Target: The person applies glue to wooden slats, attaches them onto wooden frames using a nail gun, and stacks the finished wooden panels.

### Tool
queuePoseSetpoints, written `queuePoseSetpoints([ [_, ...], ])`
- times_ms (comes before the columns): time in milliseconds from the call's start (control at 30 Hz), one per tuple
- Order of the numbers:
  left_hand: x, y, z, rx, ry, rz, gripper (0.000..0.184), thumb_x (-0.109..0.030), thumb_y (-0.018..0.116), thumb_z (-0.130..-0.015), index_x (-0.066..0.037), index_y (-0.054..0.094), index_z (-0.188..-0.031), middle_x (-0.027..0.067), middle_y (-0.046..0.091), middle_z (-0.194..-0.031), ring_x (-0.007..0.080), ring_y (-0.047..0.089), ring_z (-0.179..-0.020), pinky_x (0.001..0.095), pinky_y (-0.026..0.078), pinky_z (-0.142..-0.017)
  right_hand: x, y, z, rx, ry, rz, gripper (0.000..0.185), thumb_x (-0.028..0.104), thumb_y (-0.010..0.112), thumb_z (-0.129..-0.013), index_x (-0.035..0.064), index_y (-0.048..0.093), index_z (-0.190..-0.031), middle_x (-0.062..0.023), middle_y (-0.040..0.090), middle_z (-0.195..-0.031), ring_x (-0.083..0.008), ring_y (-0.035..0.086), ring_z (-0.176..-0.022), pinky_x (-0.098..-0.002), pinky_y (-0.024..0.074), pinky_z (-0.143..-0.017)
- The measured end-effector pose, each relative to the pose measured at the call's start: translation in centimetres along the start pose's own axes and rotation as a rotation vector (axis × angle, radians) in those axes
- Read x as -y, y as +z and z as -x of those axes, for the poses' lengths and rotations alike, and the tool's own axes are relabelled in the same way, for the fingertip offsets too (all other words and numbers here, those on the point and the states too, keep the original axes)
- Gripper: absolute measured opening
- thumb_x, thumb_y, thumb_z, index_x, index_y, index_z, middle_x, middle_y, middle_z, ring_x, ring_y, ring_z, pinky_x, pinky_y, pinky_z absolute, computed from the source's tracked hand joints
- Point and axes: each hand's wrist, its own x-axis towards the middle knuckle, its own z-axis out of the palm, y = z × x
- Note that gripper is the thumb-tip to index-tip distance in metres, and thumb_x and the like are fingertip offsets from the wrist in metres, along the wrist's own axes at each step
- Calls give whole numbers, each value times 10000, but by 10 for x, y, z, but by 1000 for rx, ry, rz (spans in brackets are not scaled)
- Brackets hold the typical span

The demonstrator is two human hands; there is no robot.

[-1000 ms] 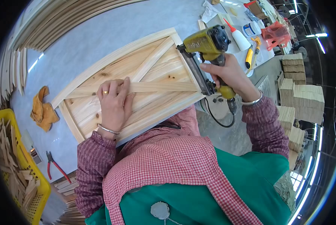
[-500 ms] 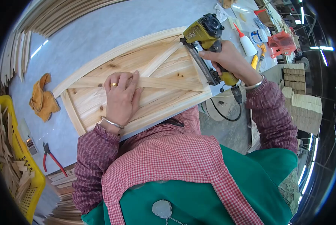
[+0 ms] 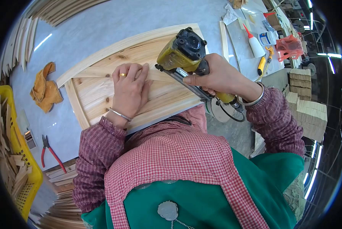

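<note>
A pale wooden panel (image 3: 91,98) with a frame, an arched top edge and brace strips lies on the grey table. My left hand (image 3: 129,93) rests on it, fingers stretched out over a brace strip near the middle. My right hand (image 3: 224,78) grips a yellow and black nail gun (image 3: 181,51) by its handle. The gun is held over the right half of the panel and hides much of the bracing there; whether its nose touches the wood I cannot tell. A black air hose (image 3: 232,117) hangs below the gun.
To the left are an orange cloth (image 3: 45,89), red-handled pliers (image 3: 50,152) and a yellow crate (image 3: 24,147) of wood scraps. At the right stand a glue bottle (image 3: 257,47), a white tub (image 3: 267,38), a yellow cutter (image 3: 261,66) and a red bag (image 3: 289,46).
The nail gun has moved left and nearer to me, from the panel's right end towards its middle, and has turned. My left hand stays on the panel.
</note>
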Motion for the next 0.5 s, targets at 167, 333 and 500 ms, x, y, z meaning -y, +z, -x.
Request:
queuePoseSetpoints([
  [167, 3, 1, 2, 8, -6, -24, 407, -135, 652, -774, -27, 592, -1161, 87, 551, -1035, 274, 495, -990, 403, 334, -930, -5, -2, 19, -42, 35, -124, 301, 234, 717, -810, -26, 605, -911, -4, 541, -548, -61, 483, -408, -213, 377, -398],
  [333, 5, 4, 3, -2, -3, -20, 410, -139, 646, -756, -18, 582, -1143, 89, 533, -1011, 272, 483, -1007, 413, 331, -943, -37, -19, 39, -259, 76, -275, 272, 216, 705, -819, -4, 578, -919, 8, 520, -544, -62, 470, -404, -210, 372, -398],
  [500, 6, 4, 3, 27, 6, 27, 444, -102, 631, -751, -17, 557, -1180, 116, 525, -1078, 292, 480, -1023, 434, 359, -929, -79, -24, 55, -417, 92, -445, 289, 194, 674, -839, -7, 570, -1018, 17, 479, -531, -66, 444, -401, -213, 368, -398],
])
